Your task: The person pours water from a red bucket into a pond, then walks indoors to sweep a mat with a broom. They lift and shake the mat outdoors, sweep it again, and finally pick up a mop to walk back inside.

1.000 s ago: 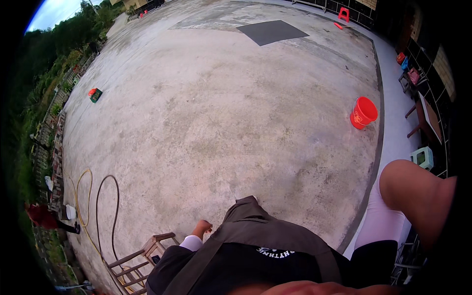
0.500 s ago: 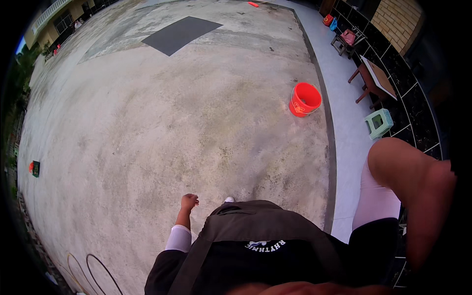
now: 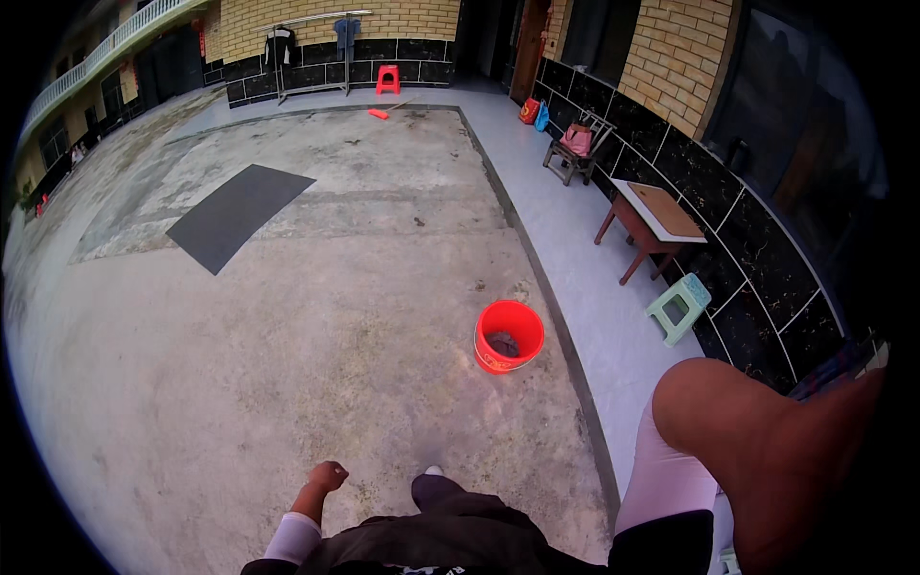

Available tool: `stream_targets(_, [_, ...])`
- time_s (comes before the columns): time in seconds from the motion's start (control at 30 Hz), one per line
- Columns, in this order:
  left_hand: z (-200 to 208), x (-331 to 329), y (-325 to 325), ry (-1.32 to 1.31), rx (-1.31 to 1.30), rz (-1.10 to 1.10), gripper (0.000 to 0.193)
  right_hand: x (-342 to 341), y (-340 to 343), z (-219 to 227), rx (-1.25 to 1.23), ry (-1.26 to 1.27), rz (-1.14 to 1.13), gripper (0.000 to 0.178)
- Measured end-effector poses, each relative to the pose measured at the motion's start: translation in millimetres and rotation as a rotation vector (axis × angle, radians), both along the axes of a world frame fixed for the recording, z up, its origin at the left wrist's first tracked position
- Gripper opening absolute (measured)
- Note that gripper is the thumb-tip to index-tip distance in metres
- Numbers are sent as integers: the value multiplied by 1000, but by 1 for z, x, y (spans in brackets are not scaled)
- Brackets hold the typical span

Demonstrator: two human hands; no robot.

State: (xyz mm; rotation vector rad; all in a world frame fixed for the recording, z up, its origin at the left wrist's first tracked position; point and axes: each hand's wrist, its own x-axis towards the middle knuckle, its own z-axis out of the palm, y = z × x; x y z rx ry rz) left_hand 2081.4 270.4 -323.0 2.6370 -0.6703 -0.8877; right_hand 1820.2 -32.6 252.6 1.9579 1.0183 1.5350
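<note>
My left hand (image 3: 329, 475) hangs low over the concrete, past a white sleeve cuff, its fingers curled in with nothing visible in them. Large and close at the right edge, my right hand (image 3: 815, 450) is raised on a bent arm; its fingers are hidden by the dark rim. Ahead of me a red bucket (image 3: 487, 356) with a wire handle stands upright on the ground, with something dark in its bottom. Neither hand touches it.
A dark flat mat (image 3: 240, 216) lies ahead left. Along the right wall stand a light green stool (image 3: 682, 305), a small table (image 3: 628, 225) with a board on top, and a chair (image 3: 565, 163) holding a pink bag. A raised pale walkway (image 3: 565, 268) borders the concrete.
The view has tilted up and turned right. The bucket now appears nearer and lower, and the far wall has come into sight. My left hand stays low; my right arm stays raised.
</note>
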Motion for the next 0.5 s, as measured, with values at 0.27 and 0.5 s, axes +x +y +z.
stream_targets(0.27, [-26,59,-60,357,-34,130,17,151,-143,-6,107,-62,-104,27])
stream_targets(0.5, [-128,203,-114,605,100,390,19,306,-211,-11,27,36,-118,26])
